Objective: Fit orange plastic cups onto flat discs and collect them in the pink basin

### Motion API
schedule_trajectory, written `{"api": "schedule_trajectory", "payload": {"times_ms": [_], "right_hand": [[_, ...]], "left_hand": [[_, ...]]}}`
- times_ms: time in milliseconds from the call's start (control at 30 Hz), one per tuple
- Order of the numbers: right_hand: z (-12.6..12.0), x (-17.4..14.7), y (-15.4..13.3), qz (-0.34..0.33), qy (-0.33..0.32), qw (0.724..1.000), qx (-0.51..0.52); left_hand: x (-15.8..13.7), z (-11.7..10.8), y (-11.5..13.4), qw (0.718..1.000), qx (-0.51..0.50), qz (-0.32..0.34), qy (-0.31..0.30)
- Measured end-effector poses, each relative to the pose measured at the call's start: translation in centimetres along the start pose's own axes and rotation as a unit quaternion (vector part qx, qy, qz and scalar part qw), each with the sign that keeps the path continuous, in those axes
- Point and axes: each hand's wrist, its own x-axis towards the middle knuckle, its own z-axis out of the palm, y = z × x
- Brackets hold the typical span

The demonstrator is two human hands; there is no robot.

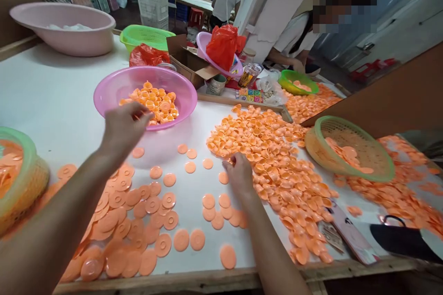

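Observation:
My left hand (126,124) is over the near rim of a pink basin (104,94), its fingers closed in a pinch. Whether a piece sits between them is hard to tell against the small orange plastic cups (159,101) heaped in the basin. At the left edge of a large pile of the same cups (270,147), my right hand (240,175) has its thumb and fingers pressed together; what they hold, if anything, is hidden. Flat orange plastic discs (117,221) lie overlapping below my left forearm, and several single discs (208,201) are spread between my arms.
A green-rimmed basket (38,173) stands at the left and another basket (349,124) at the right. Behind are a pale pink basin (79,41), a cardboard box (187,62) and a red bag (223,46). A phone-like slab (353,235) lies front right. A co-worker (294,37) works beyond.

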Motion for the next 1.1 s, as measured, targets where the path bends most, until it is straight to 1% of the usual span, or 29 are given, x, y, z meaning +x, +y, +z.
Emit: {"api": "schedule_trajectory", "payload": {"times_ms": [33, 67, 100, 133, 167, 200, 267, 333, 367, 400, 467, 533, 600, 667, 733, 767, 833, 933, 1000, 1100], "right_hand": [[0.0, -0.3, 0.3, -0.009, 0.002, 1.000, 0.013], [-0.1, -0.7, 0.6, -0.016, 0.003, 0.999, 0.036], [-0.3, -1.1, 1.0, -0.016, 0.002, 0.998, 0.066], [-0.6, -1.5, 1.3, -0.009, -0.001, 0.995, 0.100], [-0.8, -1.9, 1.6, 0.004, -0.007, 0.991, 0.133], [-1.1, -2.3, 1.9, 0.021, -0.011, 0.987, 0.158], [-1.5, -2.9, 2.3, 0.048, -0.011, 0.984, 0.171], [-1.9, -3.4, 2.4, 0.054, 0.005, 0.988, 0.144], [-2.1, -3.6, 2.5, 0.049, 0.017, 0.991, 0.125], [-2.3, -3.8, 2.5, 0.043, 0.028, 0.993, 0.109], [-2.8, -4.1, 2.3, 0.045, 0.044, 0.993, 0.095], [-3.3, -4.5, 1.7, 0.075, 0.042, 0.989, 0.124], [-3.7, -5.0, 0.6, 0.095, 0.022, 0.978, 0.184], [-3.8, -5.6, -0.9, 0.074, -0.010, 0.969, 0.234], [-3.3, -6.4, -2.6, 0.041, -0.050, 0.964, 0.257], [-2.9, -6.8, -3.3, 0.035, -0.071, 0.961, 0.263], [-1.9, -7.5, -4.5, 0.046, -0.112, 0.954, 0.274], [-0.4, -8.3, -5.5, 0.070, -0.158, 0.948, 0.267], [0.2, -8.6, -6.0, 0.069, -0.177, 0.949, 0.250], [0.4, -8.9, -6.8, 0.047, -0.196, 0.954, 0.224]], "left_hand": [[-1.8, 0.9, -0.7, 0.997, 0.019, 0.028, -0.073], [-3.9, 1.9, -1.4, 0.986, 0.037, 0.054, -0.156], [-6.1, 3.1, -2.2, 0.970, 0.054, 0.076, -0.224], [-8.1, 4.2, -3.0, 0.956, 0.074, 0.096, -0.268], [-9.8, 5.1, -3.6, 0.945, 0.090, 0.108, -0.295], [-11.2, 5.9, -4.0, 0.940, 0.098, 0.115, -0.305], [-12.7, 6.8, -4.4, 0.947, 0.086, 0.115, -0.286], [-13.0, 6.6, -4.3, 0.960, 0.066, 0.098, -0.253], [-13.0, 6.2, -4.2, 0.963, 0.073, 0.088, -0.246], [-13.1, 5.7, -4.1, 0.961, 0.092, 0.079, -0.249], [-13.4, 4.9, -4.0, 0.944, 0.144, 0.078, -0.285], [-14.1, 4.9, -4.0, 0.932, 0.165, 0.096, -0.310], [-14.9, 6.0, -3.7, 0.934, 0.138, 0.115, -0.308], [-15.4, 7.7, -3.1, 0.939, 0.098, 0.137, -0.301], [-15.8, 9.2, -2.5, 0.937, 0.064, 0.160, -0.305], [-15.9, 9.7, -2.2, 0.936, 0.056, 0.166, -0.304], [-16.0, 10.1, -2.0, 0.940, 0.051, 0.162, -0.298], [-16.1, 9.9, -2.4, 0.945, 0.045, 0.145, -0.291], [-16.2, 9.9, -2.7, 0.946, 0.037, 0.147, -0.286], [-16.4, 10.0, -2.8, 0.949, 0.038, 0.152, -0.273]]}}
